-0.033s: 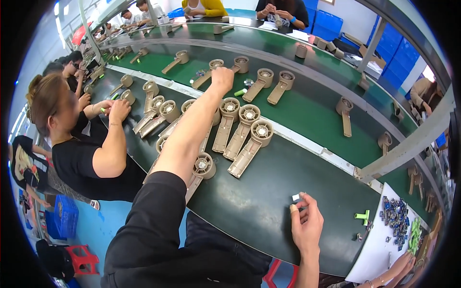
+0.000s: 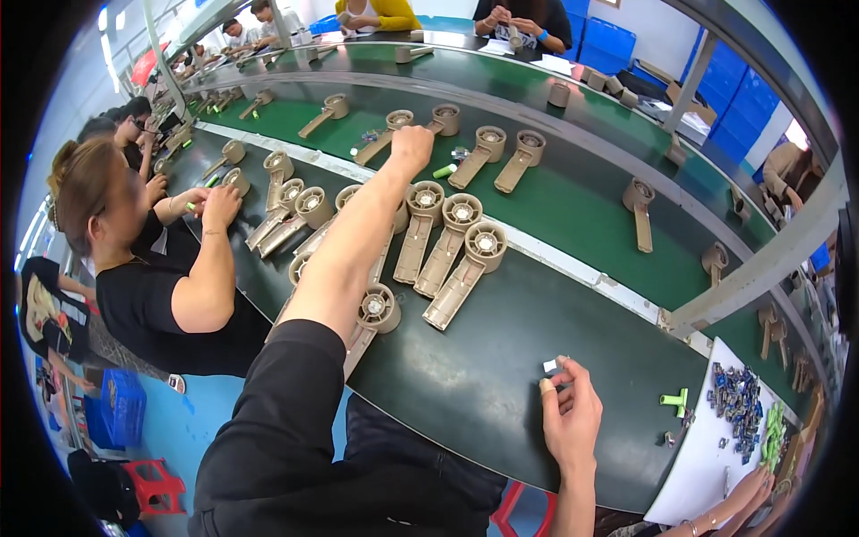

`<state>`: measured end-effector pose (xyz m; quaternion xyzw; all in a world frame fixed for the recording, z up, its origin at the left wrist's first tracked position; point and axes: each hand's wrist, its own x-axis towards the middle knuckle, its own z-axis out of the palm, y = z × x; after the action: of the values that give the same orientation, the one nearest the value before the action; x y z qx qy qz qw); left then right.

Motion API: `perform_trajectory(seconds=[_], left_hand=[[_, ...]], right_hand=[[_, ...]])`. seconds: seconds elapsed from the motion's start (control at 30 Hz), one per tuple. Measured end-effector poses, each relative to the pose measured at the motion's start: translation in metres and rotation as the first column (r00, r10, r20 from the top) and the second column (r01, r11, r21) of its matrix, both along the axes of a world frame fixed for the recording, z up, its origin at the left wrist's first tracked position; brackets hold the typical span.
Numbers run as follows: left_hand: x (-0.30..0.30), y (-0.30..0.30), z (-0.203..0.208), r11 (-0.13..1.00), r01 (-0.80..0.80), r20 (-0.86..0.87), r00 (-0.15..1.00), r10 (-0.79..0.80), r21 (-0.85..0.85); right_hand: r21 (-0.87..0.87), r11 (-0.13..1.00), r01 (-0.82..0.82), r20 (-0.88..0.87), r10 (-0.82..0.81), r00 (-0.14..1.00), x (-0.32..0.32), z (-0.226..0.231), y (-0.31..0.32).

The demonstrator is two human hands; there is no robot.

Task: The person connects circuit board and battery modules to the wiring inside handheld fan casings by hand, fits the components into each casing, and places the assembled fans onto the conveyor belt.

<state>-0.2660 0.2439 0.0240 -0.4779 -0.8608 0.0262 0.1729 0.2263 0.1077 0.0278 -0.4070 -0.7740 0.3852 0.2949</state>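
Note:
My left hand (image 2: 412, 149) reaches across to the green belt, its fingers closed at the handle of a beige handheld-fan housing (image 2: 445, 119); the hand hides most of that handle. Just left of it lies another fan housing (image 2: 398, 120). A green cylindrical battery (image 2: 445, 170) rests on the belt to the right of the hand. Over the dark worktop, my right hand (image 2: 571, 419) pinches a small white square piece (image 2: 549, 366) at the thumb and fingertips. Several fan housings (image 2: 463, 210) lie in a group under and beside my left forearm, round heads away from me.
At the right, a white board (image 2: 687, 479) bears a pile of small blue parts (image 2: 735, 407) and green batteries (image 2: 773, 434), with another person's hands beside it. A slanted grey post (image 2: 761, 259) rises there. To my left a co-worker (image 2: 152, 259) handles a housing. A white rail (image 2: 573, 261) borders the belt.

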Motion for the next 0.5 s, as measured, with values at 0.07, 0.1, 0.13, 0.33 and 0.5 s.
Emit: perform_trajectory(seconds=[0.07,0.1,0.13,0.33,0.5], left_hand=[[0.004,0.0,0.005,0.997,0.078,-0.072,0.994,-0.078,-0.002],[0.005,0.003,0.008,0.99,0.141,-0.114,0.984,-0.138,0.017],[0.005,0.005,0.011,0.979,0.177,-0.126,0.978,-0.164,0.097],[0.097,-0.052,0.101,0.902,0.268,0.02,0.956,-0.292,0.338],[0.248,-0.132,0.136,0.889,0.304,0.449,0.779,-0.438,0.342]], right_hand=[[-0.005,1.0,0.021,0.002,-0.02,1.0,0.003,-0.001,-0.001],[-0.008,1.0,0.031,0.001,-0.031,1.0,0.003,-0.001,-0.002],[-0.014,0.999,0.051,0.003,-0.051,0.999,0.003,0.0,-0.001],[0.105,0.993,0.062,-0.004,-0.062,0.998,0.008,0.008,0.01],[0.327,0.849,0.415,0.101,-0.468,0.878,0.068,0.014,0.051]])
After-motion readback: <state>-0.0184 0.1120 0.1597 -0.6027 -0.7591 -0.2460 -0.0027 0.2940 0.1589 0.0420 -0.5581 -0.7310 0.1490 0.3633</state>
